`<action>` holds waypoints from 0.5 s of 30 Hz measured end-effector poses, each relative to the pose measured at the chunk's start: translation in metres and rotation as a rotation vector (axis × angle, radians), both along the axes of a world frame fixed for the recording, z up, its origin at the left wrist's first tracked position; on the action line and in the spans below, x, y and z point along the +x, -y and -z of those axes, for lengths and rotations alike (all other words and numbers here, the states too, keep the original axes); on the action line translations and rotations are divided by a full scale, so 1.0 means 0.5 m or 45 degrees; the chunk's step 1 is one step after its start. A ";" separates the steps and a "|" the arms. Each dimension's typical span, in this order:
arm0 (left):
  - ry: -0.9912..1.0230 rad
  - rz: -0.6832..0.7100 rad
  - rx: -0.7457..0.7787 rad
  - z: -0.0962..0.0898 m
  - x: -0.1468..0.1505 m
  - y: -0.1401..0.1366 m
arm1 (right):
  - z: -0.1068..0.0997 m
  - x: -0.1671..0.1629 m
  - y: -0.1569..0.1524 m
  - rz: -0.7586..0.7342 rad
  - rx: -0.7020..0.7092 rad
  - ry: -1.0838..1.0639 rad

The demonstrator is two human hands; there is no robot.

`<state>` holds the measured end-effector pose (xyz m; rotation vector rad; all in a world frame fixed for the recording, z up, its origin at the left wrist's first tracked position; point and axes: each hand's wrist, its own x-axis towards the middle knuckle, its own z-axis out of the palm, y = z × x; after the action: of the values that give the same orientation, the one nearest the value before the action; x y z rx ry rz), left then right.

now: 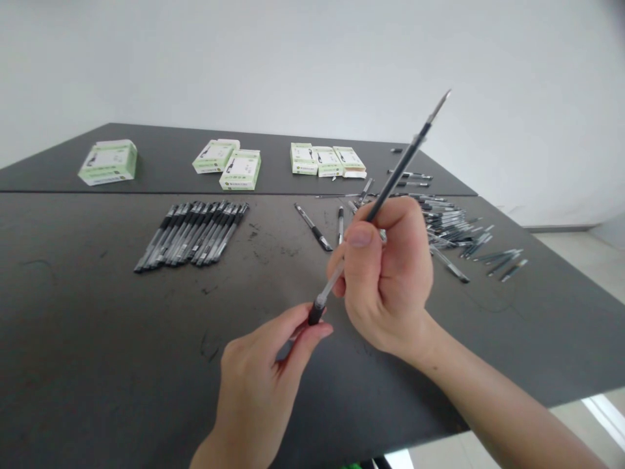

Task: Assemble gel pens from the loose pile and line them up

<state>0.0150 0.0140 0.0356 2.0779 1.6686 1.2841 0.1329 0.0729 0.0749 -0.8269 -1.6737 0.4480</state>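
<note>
In front of me, my right hand (385, 273) pinches a pen refill (398, 172) between thumb and fingers. Dark ink fills its upper length and the metal tip points up and to the right. The refill's pale lower end slants down to the mouth of a pen barrel with a black grip (316, 314). My left hand (266, 374) is closed on that barrel with thumb and fingertips, hiding most of it. The two pieces line up; how far the refill sits inside is hidden.
A row of pens (193, 234) lies at left on the dark table (122, 352). Loose pens and refills (449, 221) are heaped at right, with a single pen (312, 227) near the middle. Green-and-white boxes (241, 170) stand along the back.
</note>
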 end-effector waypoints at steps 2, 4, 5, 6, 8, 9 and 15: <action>-0.014 -0.014 0.003 -0.002 0.000 0.000 | -0.001 0.002 0.004 0.019 0.033 0.123; -0.018 -0.025 -0.006 -0.005 -0.001 0.001 | -0.001 0.005 0.007 0.037 0.104 0.262; -0.012 -0.028 -0.015 -0.007 -0.002 0.002 | 0.000 0.007 0.008 0.039 0.147 0.315; -0.001 -0.030 -0.022 -0.007 -0.003 0.002 | 0.002 0.009 0.008 0.035 0.193 0.352; 0.025 -0.033 -0.031 -0.007 -0.006 0.003 | 0.007 0.014 0.007 0.008 0.264 0.393; 0.037 -0.035 -0.034 -0.006 -0.007 0.003 | 0.011 0.015 0.007 -0.017 0.280 0.408; 0.053 -0.046 -0.071 0.000 -0.015 0.004 | 0.024 0.017 0.009 -0.119 0.187 0.455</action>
<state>0.0076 0.0122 0.0354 1.9851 1.7112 1.2677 0.1415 0.0685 0.0630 -0.7527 -2.0557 0.2449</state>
